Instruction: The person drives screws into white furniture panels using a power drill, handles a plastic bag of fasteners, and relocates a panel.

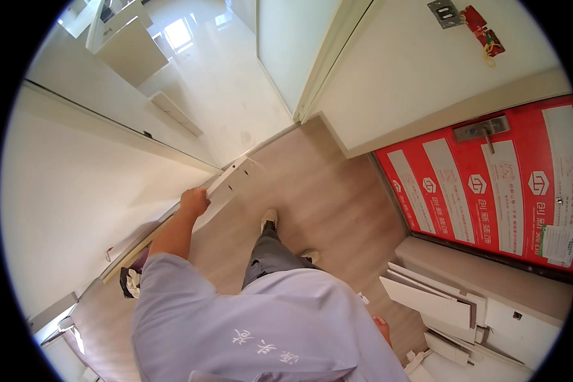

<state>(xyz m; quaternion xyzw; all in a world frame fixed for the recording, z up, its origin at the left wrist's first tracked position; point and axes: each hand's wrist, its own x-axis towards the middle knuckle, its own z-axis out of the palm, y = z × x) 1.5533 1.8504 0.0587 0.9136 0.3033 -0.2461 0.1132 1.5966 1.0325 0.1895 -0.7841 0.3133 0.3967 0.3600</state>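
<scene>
My left hand reaches out to the left with its fingers closed round the edge of a long white board. The board has a few small dark holes near its far end and runs beside the white wall. How far it extends behind my arm is hidden. My right hand hangs low at my right side, mostly behind my shirt. Only part of its fingers shows, so whether it holds anything cannot be made out. The nearest things to it are stacked white panels.
A door wrapped in red and white film, with a lever handle, stands at the right. Ahead, a doorway opens onto a glossy pale floor with loose boards. A black and white bag sits by the left wall.
</scene>
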